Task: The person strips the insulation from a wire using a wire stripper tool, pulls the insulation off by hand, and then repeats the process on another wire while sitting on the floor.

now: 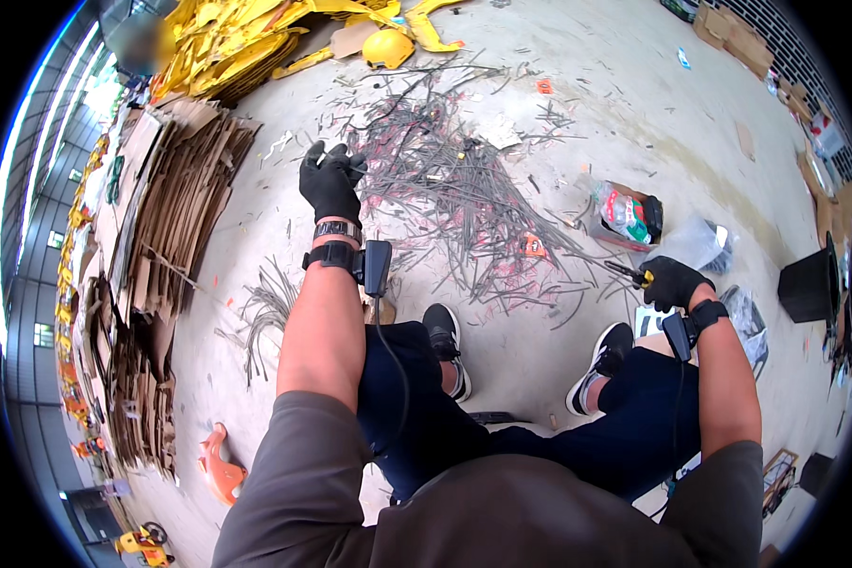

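Note:
My left hand (pixel 332 183), in a black glove, is raised beside the left edge of a tangled heap of cut grey cables (pixel 461 177). Its fingers are bent and apart, and I see nothing held in them. Over on the right, my right hand (pixel 674 282), also gloved in black, grips a pair of pliers (pixel 637 274) with yellow on the handles. The jaws point left towards long strands that trail from the heap; whether they touch a strand is too small to tell. Reddish bits lie among the cables.
A smaller bundle of grey cables (pixel 270 305) lies left of my shoes. Stacked flattened cardboard (pixel 177 206) lines the left side. Yellow plastic parts (pixel 241 42) and a yellow hard hat (pixel 388 48) sit beyond. An open box (pixel 625 213) and a black bin (pixel 809 284) stand right.

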{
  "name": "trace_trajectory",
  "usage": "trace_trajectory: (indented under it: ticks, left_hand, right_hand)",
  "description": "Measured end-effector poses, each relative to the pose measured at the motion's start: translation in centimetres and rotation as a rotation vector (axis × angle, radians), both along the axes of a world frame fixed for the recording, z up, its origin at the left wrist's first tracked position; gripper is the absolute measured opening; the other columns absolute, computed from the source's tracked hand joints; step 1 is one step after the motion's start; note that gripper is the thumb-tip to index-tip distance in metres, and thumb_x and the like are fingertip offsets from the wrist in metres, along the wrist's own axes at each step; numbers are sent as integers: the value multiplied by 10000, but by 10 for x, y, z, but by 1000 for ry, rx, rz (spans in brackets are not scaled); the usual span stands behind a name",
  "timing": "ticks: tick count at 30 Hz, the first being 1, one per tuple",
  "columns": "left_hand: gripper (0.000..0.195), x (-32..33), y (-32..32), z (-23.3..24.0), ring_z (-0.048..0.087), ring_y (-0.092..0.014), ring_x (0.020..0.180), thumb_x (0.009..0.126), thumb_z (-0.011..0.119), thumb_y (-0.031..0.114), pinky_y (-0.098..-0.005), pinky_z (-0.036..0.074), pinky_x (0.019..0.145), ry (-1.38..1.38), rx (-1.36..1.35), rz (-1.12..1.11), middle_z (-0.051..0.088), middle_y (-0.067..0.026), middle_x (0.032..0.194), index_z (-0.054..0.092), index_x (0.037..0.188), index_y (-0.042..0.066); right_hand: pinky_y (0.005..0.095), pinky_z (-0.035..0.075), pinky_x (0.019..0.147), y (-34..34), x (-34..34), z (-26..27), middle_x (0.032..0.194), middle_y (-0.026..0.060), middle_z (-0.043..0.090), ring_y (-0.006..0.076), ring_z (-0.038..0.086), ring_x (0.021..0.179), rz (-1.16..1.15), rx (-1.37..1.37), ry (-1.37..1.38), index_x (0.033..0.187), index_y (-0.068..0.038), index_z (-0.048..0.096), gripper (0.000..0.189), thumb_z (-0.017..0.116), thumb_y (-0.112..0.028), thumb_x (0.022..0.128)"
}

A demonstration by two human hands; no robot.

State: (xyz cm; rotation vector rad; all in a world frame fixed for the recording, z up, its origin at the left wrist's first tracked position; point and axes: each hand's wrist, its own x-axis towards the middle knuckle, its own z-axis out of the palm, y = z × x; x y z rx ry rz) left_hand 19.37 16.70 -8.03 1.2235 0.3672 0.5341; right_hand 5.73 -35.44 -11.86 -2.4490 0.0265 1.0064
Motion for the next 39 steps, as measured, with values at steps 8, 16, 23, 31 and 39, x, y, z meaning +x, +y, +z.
trace_trajectory:
  ticks: [8, 16, 23, 31, 39]
  left_hand:
    - [459, 2, 39, 4, 676, -339, 882, 925, 518, 25, -454, 583, 769, 7, -208, -64, 641, -235, 1120, 410, 1371, 14]
    - [174, -32, 52, 144, 653, -274, 933, 942, 586, 121, -400, 534, 881, -730, 2, -526, 682, -152, 997, 641, 1019, -24]
    - [186, -103, -29, 213, 725, -203, 817, 957, 533, 25, -344, 591, 789, -940, 1663, 442, 737, -160, 924, 702, 958, -52]
    - [141, -34, -52, 74, 688, -217, 889, 906, 613, 31, -321, 525, 872, -321, 474, -582, 705, -151, 979, 620, 1030, -37]
    - [169, -46, -51, 22, 690, -182, 918, 873, 598, 43, -299, 553, 738, 207, 639, -593, 709, -106, 975, 614, 1040, 18]
  right_hand:
    - [433, 546, 669, 3, 2, -20, 815, 198, 687, 345, 686, 749, 301, -159, -169, 853, -36, 691, 210, 641, -100, 659]
    - [287, 522, 637, 65, 30, 6, 818, 70, 637, 151, 623, 713, -20, 438, -511, 1178, -61, 595, 297, 599, -186, 909]
    - [239, 526, 609, 89, 31, 39, 825, 22, 642, 74, 610, 675, -278, 638, -425, 1247, -41, 600, 335, 578, -147, 931]
    - [253, 513, 596, 76, 25, 45, 802, 35, 651, 85, 608, 643, -269, 633, -470, 1227, -62, 608, 342, 603, -204, 916]
    - [359, 497, 806, 62, 23, 28, 941, 139, 655, 234, 635, 851, 59, 221, -916, 1275, -57, 587, 444, 597, -309, 910]
